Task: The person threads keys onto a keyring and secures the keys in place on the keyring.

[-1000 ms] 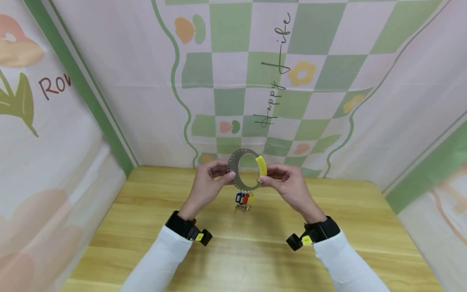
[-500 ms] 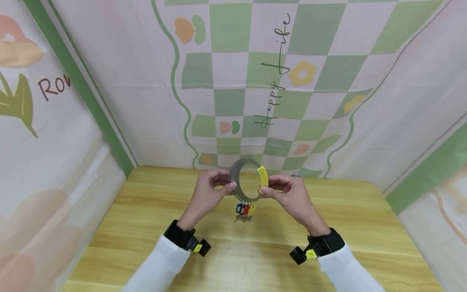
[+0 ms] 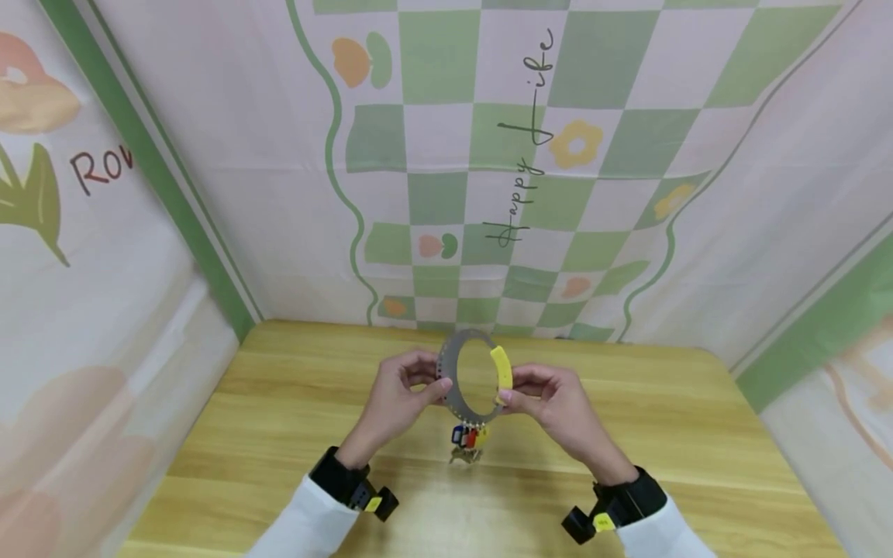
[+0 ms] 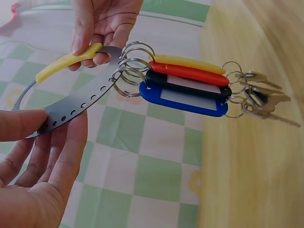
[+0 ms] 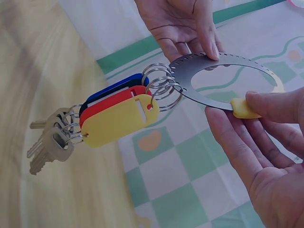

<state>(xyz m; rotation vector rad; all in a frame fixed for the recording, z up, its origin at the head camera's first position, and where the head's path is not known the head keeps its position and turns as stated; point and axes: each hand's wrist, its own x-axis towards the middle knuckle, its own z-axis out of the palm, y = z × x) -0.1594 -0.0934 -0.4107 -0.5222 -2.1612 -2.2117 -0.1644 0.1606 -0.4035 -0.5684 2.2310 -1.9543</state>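
Between the two hands, above the table, is a grey metal key ring plate [image 3: 451,387] with a row of small holes along its wide side. My left hand [image 3: 396,397] pinches that wide edge between thumb and fingers. At the opposite side, my right hand [image 3: 551,403] pinches the plate's yellow grip [image 3: 502,367]. Split rings [image 4: 128,71] pass through holes at the plate's lower end. From them hang several key tags: a blue tag [image 4: 185,102], a black one, a red tag [image 5: 104,108] and a yellow tag [image 5: 118,121]. Keys [image 5: 51,137] dangle below the tags.
A wooden table [image 3: 279,434] lies under the hands. Behind it hangs a checkered green and white cloth [image 3: 439,139], with another printed cloth [image 3: 105,349] at the left. Each wrist carries a black strap with a small camera [image 3: 579,525].
Both hands have come down and nearer to me, lowering the key ring plate with its tags and keys towards the table. The grip of each hand looks the same.
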